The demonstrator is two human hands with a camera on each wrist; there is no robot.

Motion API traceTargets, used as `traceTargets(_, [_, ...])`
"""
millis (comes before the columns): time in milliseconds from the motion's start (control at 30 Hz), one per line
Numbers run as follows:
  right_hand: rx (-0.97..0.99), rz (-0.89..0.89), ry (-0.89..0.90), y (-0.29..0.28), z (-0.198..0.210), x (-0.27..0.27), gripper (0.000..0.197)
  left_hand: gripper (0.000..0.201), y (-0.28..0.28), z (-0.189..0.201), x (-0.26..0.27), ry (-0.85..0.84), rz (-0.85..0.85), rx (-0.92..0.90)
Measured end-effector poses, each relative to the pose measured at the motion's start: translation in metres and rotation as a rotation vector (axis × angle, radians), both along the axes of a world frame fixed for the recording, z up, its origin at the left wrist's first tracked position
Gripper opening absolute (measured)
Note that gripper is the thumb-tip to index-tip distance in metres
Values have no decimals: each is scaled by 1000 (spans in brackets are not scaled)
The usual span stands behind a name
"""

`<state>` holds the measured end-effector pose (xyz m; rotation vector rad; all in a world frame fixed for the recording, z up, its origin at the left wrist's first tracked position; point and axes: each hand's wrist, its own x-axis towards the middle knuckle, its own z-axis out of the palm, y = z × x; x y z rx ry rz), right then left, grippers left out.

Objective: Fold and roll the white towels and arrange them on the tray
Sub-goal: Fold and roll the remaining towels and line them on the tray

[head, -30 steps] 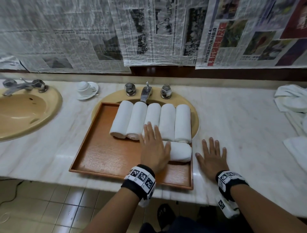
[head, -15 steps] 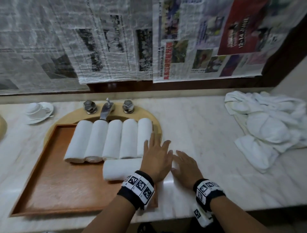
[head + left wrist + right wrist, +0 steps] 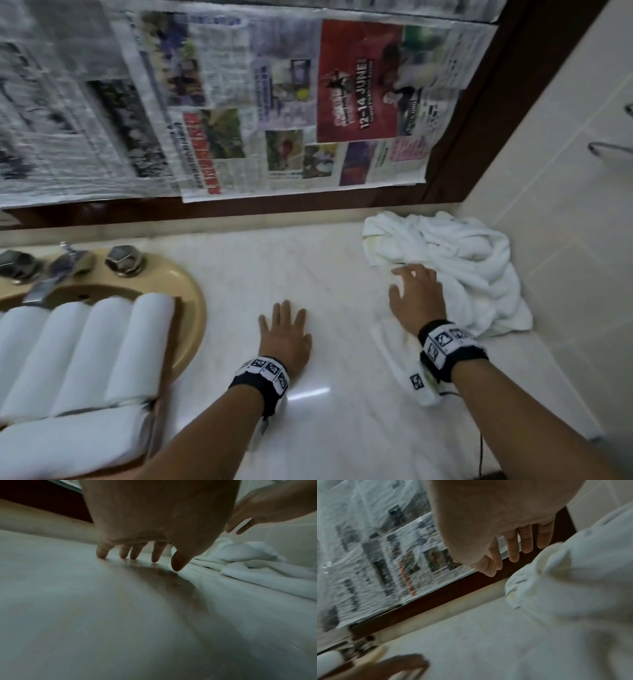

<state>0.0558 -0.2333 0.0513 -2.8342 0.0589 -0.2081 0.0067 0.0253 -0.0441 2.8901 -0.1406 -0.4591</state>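
A crumpled pile of white towels (image 3: 469, 260) lies at the counter's back right corner, also seen in the left wrist view (image 3: 248, 563) and the right wrist view (image 3: 573, 588). My right hand (image 3: 407, 277) hovers over the pile's left edge with fingers straight (image 3: 513, 555), holding nothing. My left hand (image 3: 284, 318) lies flat on the bare marble counter (image 3: 308, 267), fingertips touching it (image 3: 137, 558). Several rolled white towels (image 3: 85, 342) lie side by side on the wooden tray (image 3: 161, 421) at far left, with one more roll (image 3: 68, 442) lying crosswise in front of them.
The tray rests across a tan sink (image 3: 191, 308) with a chrome tap and knobs (image 3: 123, 260). Newspaper sheets (image 3: 239, 102) cover the mirror behind. A tiled wall (image 3: 565, 205) closes the right side just past the towel pile.
My left hand has come off the crosswise roll on the tray and moved right onto the counter. My right hand has moved right to the towel pile. The view has swung right.
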Motion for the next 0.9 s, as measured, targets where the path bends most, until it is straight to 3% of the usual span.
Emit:
traceTargets(100, [-47, -69, 32, -55, 9, 58, 43, 65, -27, -8, 23, 12, 24, 17])
traceTargets(333, [-29, -177, 361, -133, -12, 142, 82, 73, -53, -29, 47, -8, 110, 48])
traceTargets(500, [-48, -164, 377, -139, -22, 161, 53, 69, -53, -37, 51, -16, 105, 43])
traceTargets(567, [-56, -150, 320, -135, -16, 164, 41, 67, -53, -36, 50, -8, 104, 36])
traceTargets(700, [-73, -94, 91, -119, 10, 166, 36, 67, -54, -34, 50, -3, 102, 45])
traceTargets(900, [271, 100, -242, -70, 66, 145, 20, 67, -56, -35, 48, -47, 120, 50])
